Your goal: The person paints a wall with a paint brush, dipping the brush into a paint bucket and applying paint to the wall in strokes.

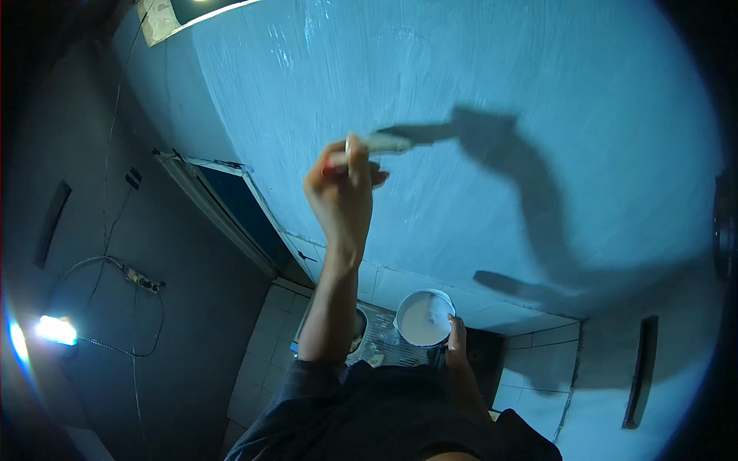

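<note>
Two hands show, each with one thing in its grip: one brush and one white container. The left hand has its fingers curled tightly around the red-marked handle end of the brush, leaving no wide gap; motion blur hides the exact finger placing. The brush's pale end sticks out to the right of these fingers, roughly level, in front of one blue-lit wall; whether its tip touches the wall, I cannot tell. Well below and to the right of the left fingers, the right hand grips the right edge of the white container, thumb at the rim, the other fingers mostly hidden. One pool of white liquid lies inside, just left of that thumb. One dark shadow of an arm and brush spreads over the wall, right of the left fingers. Below those fingers, one round pan is partly hidden by the left forearm, beside one ribbed metal surface. Far to their lower left are one lit lamp and one power strip.
</note>
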Tool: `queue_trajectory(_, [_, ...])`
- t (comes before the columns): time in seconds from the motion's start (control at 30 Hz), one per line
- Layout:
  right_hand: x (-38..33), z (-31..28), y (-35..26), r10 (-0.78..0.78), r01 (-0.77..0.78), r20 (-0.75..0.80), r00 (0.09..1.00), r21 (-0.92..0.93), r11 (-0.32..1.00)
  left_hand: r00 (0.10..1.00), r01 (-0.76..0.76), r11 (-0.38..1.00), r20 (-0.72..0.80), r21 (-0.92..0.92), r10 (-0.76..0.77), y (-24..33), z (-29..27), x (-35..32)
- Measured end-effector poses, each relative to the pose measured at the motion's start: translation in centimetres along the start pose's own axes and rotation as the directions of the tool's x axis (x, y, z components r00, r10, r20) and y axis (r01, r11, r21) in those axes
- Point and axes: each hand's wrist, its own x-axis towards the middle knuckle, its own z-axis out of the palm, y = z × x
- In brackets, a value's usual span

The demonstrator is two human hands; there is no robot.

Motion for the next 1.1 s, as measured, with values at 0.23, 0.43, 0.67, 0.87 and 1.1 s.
queue_trajectory(0.23, [-0.1,-0.6,1.9,-0.088,0.091,0.083,0.993,-0.037,0.995,0.945,-0.323,0.936,0.003,-0.139,0.326,5.7,2.4,5.4])
queue_trajectory(0.43, [1.2,-3.0,6.3,-0.421,0.465,0.209,0.883,-0.256,0.848,0.875,-0.483,0.865,0.104,0.135,0.473,-3.8,-1.6,3.3])
queue_trajectory(0.67, [0.3,-1.2,2.3,0.081,-0.082,0.023,0.996,0.071,0.994,0.99,-0.098,0.951,-0.068,0.292,0.123,-8.5,-7.5,-4.2])
queue_trajectory(0.87, [1.4,-0.8,2.2,0.076,-0.074,0.026,0.997,-0.078,0.994,0.998,0.058,0.992,-0.035,0.114,-0.055,-2.2,-2.2,-2.2])
queue_trajectory(1.1, [1.3,-0.3,4.0,0.133,-0.132,-0.009,0.991,0.092,0.987,0.95,-0.313,0.947,-0.039,-0.071,0.311,8.2,4.7,3.5])
